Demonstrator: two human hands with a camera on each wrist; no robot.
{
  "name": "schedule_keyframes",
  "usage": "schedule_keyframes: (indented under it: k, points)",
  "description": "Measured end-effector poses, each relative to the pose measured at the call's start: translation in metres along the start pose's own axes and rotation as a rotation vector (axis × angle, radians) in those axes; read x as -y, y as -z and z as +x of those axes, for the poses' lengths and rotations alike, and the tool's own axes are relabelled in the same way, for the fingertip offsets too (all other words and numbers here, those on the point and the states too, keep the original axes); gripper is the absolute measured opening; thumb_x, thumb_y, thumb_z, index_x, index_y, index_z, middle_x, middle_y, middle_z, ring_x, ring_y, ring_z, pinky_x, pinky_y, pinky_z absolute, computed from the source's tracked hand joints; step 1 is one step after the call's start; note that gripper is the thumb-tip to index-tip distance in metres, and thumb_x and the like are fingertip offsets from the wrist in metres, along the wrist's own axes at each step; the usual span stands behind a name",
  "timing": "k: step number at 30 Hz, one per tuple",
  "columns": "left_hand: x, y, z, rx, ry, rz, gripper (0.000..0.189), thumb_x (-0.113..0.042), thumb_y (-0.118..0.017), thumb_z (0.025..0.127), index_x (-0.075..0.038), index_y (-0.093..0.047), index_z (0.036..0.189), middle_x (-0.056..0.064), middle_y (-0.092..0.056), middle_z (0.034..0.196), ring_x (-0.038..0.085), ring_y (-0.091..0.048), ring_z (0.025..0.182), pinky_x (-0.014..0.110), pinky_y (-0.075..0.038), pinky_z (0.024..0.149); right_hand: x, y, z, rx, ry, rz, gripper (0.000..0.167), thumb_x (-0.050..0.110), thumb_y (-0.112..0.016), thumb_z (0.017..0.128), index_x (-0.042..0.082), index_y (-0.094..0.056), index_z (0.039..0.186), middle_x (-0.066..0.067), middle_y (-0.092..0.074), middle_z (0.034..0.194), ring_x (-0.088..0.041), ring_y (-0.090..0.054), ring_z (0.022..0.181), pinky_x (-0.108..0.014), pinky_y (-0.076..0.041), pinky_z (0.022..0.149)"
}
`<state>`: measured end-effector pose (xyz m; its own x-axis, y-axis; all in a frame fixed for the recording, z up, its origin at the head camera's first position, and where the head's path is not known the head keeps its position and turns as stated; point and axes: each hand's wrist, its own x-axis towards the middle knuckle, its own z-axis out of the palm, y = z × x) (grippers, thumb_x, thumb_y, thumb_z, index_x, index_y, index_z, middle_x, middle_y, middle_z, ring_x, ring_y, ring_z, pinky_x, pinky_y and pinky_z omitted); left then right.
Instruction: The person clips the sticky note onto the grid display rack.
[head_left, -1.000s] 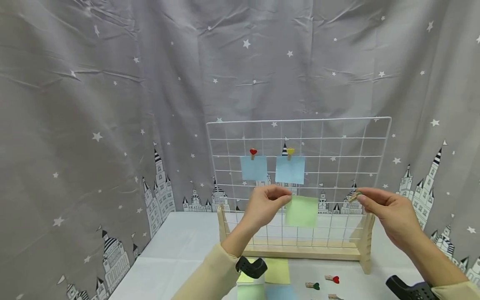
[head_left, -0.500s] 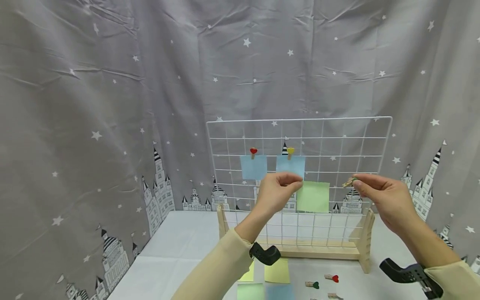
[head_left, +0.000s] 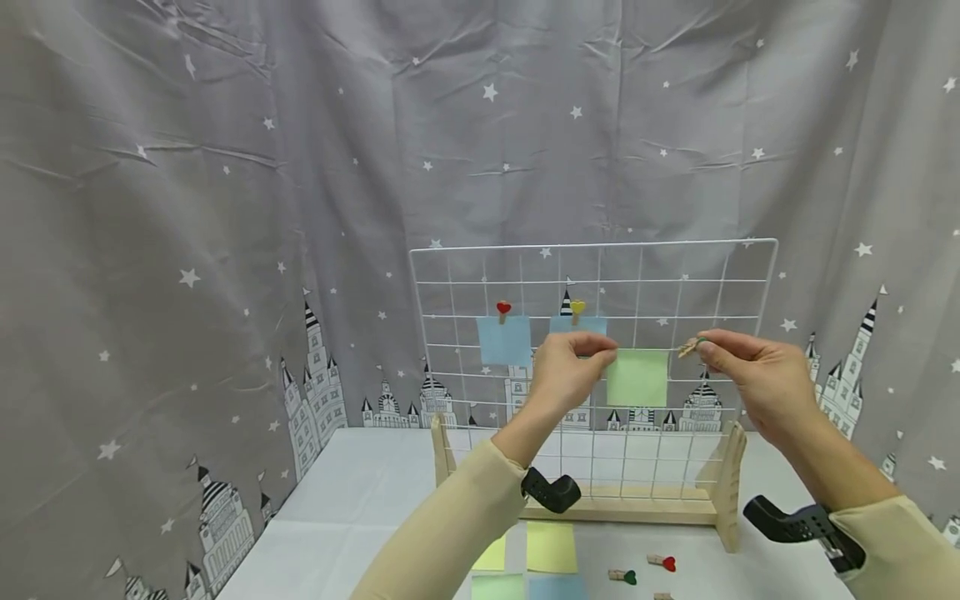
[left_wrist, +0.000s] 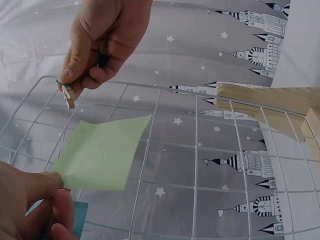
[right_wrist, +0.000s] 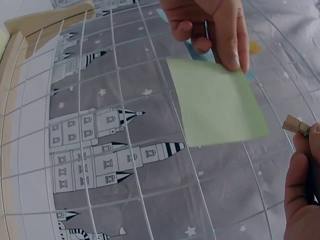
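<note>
My left hand [head_left: 566, 373] pinches a green sticky note [head_left: 637, 378] by its upper left corner, in front of the white wire grid [head_left: 465, 282]. To its right, my right hand [head_left: 765, 377] pinches a small wooden clothespin [head_left: 686, 347] between thumb and fingertips; a bit of green shows at the fingers. In the right wrist view the clothespin [right_wrist: 295, 124] stands apart from the note. Two blue notes hang on the grid: one [head_left: 504, 340] under a red heart clothespin [head_left: 503, 307], the other [head_left: 585, 324] under a yellow heart clothespin [head_left: 577, 307], partly hidden by my left hand.
The grid stands in a wooden base [head_left: 630, 510] on a white table [head_left: 360, 500]. Yellow notes [head_left: 551, 547], a green note [head_left: 498, 587] and a blue note [head_left: 557, 587] lie in front. Beside them are heart clothespins, one red [head_left: 662, 563], one green [head_left: 622, 576]. A grey curtain hangs behind.
Both hands have risen. The left has carried the green note up and to the right against the grid; the right has brought the clothespin up and left, closer to it.
</note>
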<state>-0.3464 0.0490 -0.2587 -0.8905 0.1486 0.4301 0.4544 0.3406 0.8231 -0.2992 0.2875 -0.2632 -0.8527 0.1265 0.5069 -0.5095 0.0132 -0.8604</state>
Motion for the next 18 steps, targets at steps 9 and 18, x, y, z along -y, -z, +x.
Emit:
schedule_keyframes:
  k: [9,18]
  points:
    - [-0.008,-0.008,0.009,-0.048,-0.015,-0.035,0.009,-0.019,-0.076,0.094,-0.021,-0.083,0.099,-0.004,-0.08,0.096,0.022,-0.074,0.068,0.024,-0.053,0.056,0.005,-0.014,0.012,-0.032,0.024,0.062,0.012,0.006,-0.078,0.09,0.012,-0.083,0.099,0.013,-0.079,0.085,-0.002,-0.069,0.071,-0.015,-0.055,0.071]
    - [-0.013,-0.014,0.016,-0.065,-0.031,-0.067,0.01,-0.02,-0.076,0.095,-0.021,-0.083,0.101,-0.007,-0.08,0.095,0.02,-0.07,0.062,0.024,-0.05,0.051,0.01,-0.016,0.023,-0.079,-0.026,0.015,0.016,0.014,-0.081,0.089,0.013,-0.083,0.104,0.016,-0.078,0.085,-0.003,-0.068,0.073,-0.013,-0.052,0.076]
